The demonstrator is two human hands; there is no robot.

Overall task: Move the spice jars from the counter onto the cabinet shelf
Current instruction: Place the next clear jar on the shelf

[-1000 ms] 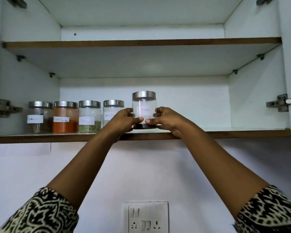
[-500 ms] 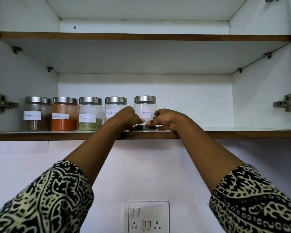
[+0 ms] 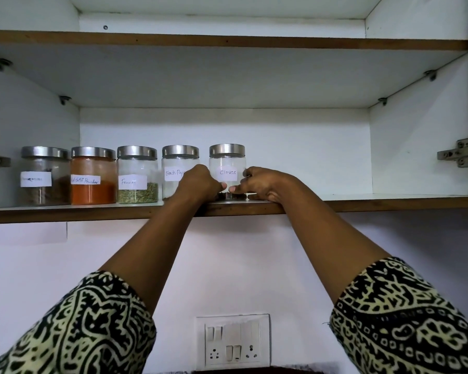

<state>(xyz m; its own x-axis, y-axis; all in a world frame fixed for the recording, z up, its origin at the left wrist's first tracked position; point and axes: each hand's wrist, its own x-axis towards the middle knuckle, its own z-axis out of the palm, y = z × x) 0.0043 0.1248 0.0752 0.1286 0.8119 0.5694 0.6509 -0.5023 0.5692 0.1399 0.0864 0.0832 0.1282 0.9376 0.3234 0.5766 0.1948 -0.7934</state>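
lower cabinet shelf [image 3: 362, 201], five steel-lidded glass jars lined up on the left half

left to right: a jar with an unreadable label [image 3: 44, 176], red chilli powder jar [image 3: 93, 179] touching it, Fennel jar [image 3: 137, 175], Black Pepper jar [image 3: 176, 171], then the Cloves jar [image 3: 227, 168] standing upright near the front edge, a few dark cloves in the bottom. right half of the white board is bare

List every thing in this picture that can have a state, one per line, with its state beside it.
Cloves jar: lidded, upright on the shelf, nearly empty
Left hand: gripping the Cloves jar
Right hand: gripping the Cloves jar
Black Pepper jar: lidded, upright
Fennel jar: lidded, part-filled
Chilli powder jar: lidded, part-filled
Leftmost jar: lidded, label unreadable
Cabinet: open
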